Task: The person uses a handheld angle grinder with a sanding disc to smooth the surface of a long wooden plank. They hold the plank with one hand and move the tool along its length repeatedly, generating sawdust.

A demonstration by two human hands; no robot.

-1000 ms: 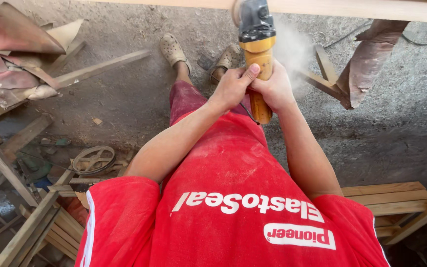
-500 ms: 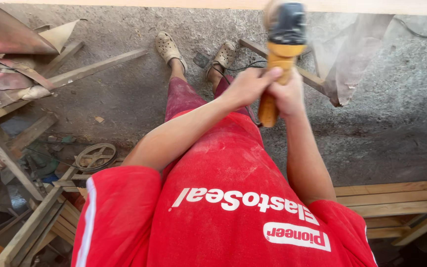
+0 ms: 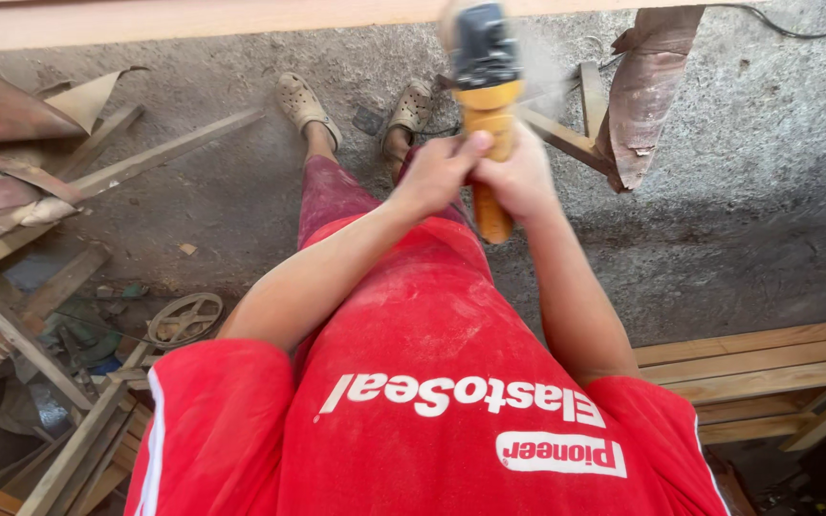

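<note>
Both my hands grip a yellow angle grinder (image 3: 488, 105) with a dark head, held out in front of my red shirt. My left hand (image 3: 437, 172) wraps the handle from the left, and my right hand (image 3: 526, 177) clasps it from the right. The two hands touch each other. The grinder's head sits against the lower edge of a long pale wooden plank (image 3: 193, 19) that runs across the top of the view. A haze of dust hangs around the head. The disc itself is hidden.
My sandalled feet (image 3: 303, 100) stand on a dusty concrete floor. Scrap timber and rusty sheet metal (image 3: 11, 153) lie at left, with a metal wheel (image 3: 184, 320) nearby. A bent rusty sheet (image 3: 647, 86) hangs at upper right, and a slatted wooden frame (image 3: 757, 363) sits at right.
The grinder swung right along the plank's edge, then came back left. Both hands kept their grip throughout, and the dust cloud stayed around the head.
</note>
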